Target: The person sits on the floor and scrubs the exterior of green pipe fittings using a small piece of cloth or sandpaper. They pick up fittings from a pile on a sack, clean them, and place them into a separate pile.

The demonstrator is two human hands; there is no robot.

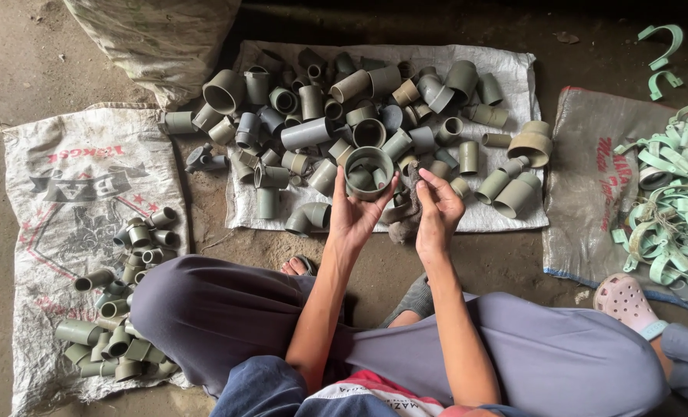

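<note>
Knees [205,309], fittings heap [313,116] beyond

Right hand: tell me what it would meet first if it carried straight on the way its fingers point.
The right hand points up and slightly left in the picture. Going on, it would probably first meet the grey pipe fittings heaped on the white sack just past its fingertips. Depth is unclear.

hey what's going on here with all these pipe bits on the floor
A person sits on the ground over sacks spread with grey pipe fittings. Their left hand holds up a wide grey fitting, while the right hand holds a dark rag beside it. A big pile of fittings lies on the white sack ahead, a smaller pile on the sack to the left, and green clips are heaped to the right.
</note>
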